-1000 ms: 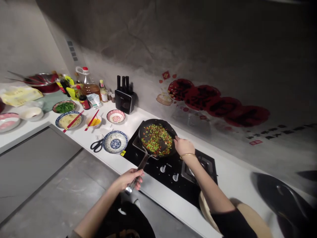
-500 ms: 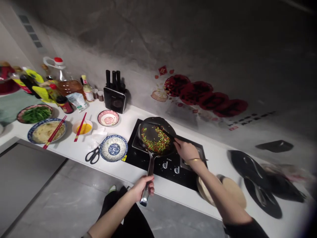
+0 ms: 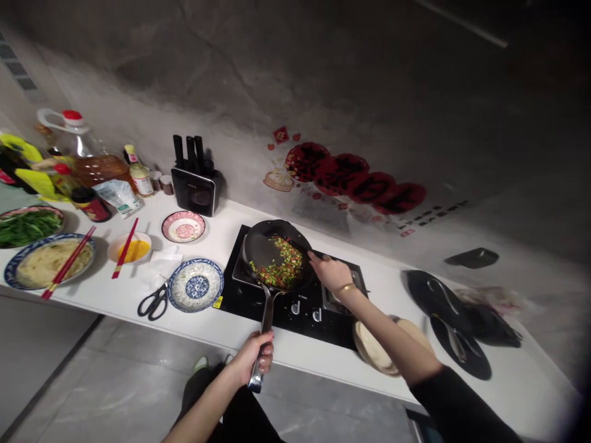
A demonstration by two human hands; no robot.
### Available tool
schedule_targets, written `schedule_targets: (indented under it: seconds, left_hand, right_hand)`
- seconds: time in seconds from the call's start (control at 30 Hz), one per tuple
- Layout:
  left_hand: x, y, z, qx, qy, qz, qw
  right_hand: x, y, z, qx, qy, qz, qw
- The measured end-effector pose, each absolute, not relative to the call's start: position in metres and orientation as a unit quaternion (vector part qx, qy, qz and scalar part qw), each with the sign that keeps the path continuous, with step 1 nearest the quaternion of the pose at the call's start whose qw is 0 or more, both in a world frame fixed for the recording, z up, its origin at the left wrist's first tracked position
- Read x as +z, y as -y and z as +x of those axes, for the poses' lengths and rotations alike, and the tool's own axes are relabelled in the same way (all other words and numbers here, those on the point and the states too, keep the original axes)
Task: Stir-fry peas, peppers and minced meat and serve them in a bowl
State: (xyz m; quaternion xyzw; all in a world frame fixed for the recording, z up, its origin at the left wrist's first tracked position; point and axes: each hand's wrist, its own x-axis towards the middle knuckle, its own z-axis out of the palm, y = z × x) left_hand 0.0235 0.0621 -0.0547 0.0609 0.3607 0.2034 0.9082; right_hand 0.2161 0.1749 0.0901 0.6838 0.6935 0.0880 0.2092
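My left hand (image 3: 253, 358) is closed around the metal handle (image 3: 266, 314) of a dark frying pan (image 3: 263, 237), which sits on the left burner of the black cooktop (image 3: 286, 317). Chopped green and red vegetables (image 3: 284, 267) lie in the pan, mostly along its right and near side. At the pan's right rim, my right hand (image 3: 331, 272) grips a dark cooking utensil that reaches over the food. Its far end blends into the black pan, so its shape cannot be made out. Just left of the cooktop is a blue-patterned plate (image 3: 196, 285).
Scissors (image 3: 153, 303), a bowl of beaten egg (image 3: 133, 251) with chopsticks, noodles (image 3: 50, 261) and greens (image 3: 30, 226) stand left. Behind are a pink plate (image 3: 183, 227), a knife block (image 3: 194, 187) and an oil bottle (image 3: 92, 154). Round wooden boards (image 3: 376, 351) and dark lids (image 3: 455, 347) lie right.
The view has shifted, so the whole scene sits further left. The vegetables have been pushed rightward in the pan, baring more of its left side. Both hands keep their grips.
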Motion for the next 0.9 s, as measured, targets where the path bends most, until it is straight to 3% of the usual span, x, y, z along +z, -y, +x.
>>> schedule_targets:
  seconds: [0.13, 0.3, 0.4, 0.53, 0.73, 0.9]
  left_hand:
    - [-0.052, -0.061, 0.026, 0.219, -0.378, 0.064, 0.897]
    - [-0.054, -0.059, 0.027, 0.211, -0.376, 0.069, 0.9]
    - [-0.058, -0.056, 0.028, 0.213, -0.386, 0.072, 0.895]
    - [-0.059, -0.055, 0.028, 0.222, -0.394, 0.079, 0.888]
    - [-0.06, -0.056, 0.027, 0.219, -0.384, 0.095, 0.892]
    - [-0.065, -0.053, 0.029, 0.223, -0.398, 0.118, 0.882]
  right_hand:
    - [0.076, -0.169, 0.213, 0.021, -0.654, 0.719, 0.232]
    - [0.117, -0.129, 0.236, -0.03, -0.634, 0.73, 0.252]
    - [0.125, -0.144, 0.234, 0.0, -0.644, 0.731, 0.227]
    - [0.096, -0.164, 0.214, 0.044, -0.667, 0.719, 0.19]
    - [0.103, -0.125, 0.227, -0.011, -0.669, 0.704, 0.24]
    - [0.114, -0.142, 0.239, 0.039, -0.639, 0.73, 0.239]
